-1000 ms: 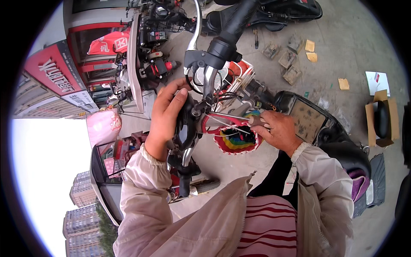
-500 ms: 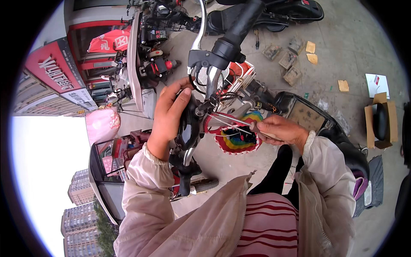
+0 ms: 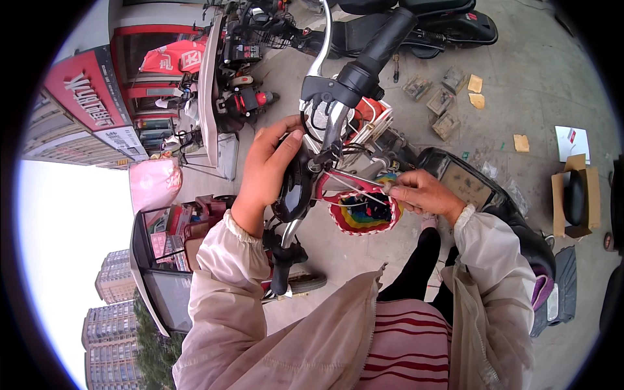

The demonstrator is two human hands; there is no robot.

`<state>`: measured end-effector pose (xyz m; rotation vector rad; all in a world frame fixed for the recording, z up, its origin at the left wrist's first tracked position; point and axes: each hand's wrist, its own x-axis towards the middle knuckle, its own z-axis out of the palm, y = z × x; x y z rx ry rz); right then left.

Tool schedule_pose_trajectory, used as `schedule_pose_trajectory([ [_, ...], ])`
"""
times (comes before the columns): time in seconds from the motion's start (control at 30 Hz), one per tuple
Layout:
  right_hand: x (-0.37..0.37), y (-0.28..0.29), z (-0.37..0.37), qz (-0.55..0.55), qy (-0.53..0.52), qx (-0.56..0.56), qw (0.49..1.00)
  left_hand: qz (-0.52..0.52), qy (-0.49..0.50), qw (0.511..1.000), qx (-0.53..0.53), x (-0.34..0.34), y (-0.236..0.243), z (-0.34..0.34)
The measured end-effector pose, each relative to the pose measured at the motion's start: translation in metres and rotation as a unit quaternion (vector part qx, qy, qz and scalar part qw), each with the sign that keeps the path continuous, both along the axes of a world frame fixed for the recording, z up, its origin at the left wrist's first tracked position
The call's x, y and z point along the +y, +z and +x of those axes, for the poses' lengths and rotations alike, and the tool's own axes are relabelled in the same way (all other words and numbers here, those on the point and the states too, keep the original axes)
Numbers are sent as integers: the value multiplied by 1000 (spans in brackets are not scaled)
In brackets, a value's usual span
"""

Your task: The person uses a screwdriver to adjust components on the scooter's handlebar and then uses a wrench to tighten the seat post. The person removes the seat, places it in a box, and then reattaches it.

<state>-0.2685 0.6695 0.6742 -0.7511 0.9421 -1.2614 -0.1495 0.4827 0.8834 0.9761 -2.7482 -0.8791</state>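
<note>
A handlebar with a black grip [image 3: 385, 42] and a silver brake lever [image 3: 320, 55] crosses the upper middle. My left hand [image 3: 263, 169] is closed round the glossy black headlight housing [image 3: 296, 188] on its far side, thumb on top, other fingertips hidden behind. In my right hand [image 3: 429, 194], the fingers close round the handle end of a screwdriver [image 3: 356, 178]. Its thin metal shaft points left at the stem, by the cables [image 3: 351, 149]; whether the tip touches a screw is too small to tell. Below hangs a colourful woven basket [image 3: 364, 229] with a red-and-white rim.
A black scooter [image 3: 448, 29] stands at the top, and a dark seat part [image 3: 513, 214] lies close to my right arm. Several dirty battery-like blocks [image 3: 445, 125] and an opened cardboard box [image 3: 593, 195] are on the pavement. A three-wheeled vehicle [image 3: 166, 286] stands at left.
The handlebar and both hands appear slightly further right in the picture. My right hand is still on the screwdriver, turned a little, and my left hand keeps its hold on the headlight housing.
</note>
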Motion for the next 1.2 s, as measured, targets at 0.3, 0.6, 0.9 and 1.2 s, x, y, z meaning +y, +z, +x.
schedule_pose_trajectory([
  [0.3,-1,-9,10,27,21,-132,991,25,7,999,48,-7,-10,2],
  [0.6,2,-3,37,26,-273,228,934,294,138,850,415,24,39,32],
  [0.9,61,-22,63,80,-365,330,867,780,346,477,213,134,-64,149],
  [1.2,129,65,121,3,-333,273,902,691,261,593,322,132,-60,116],
])
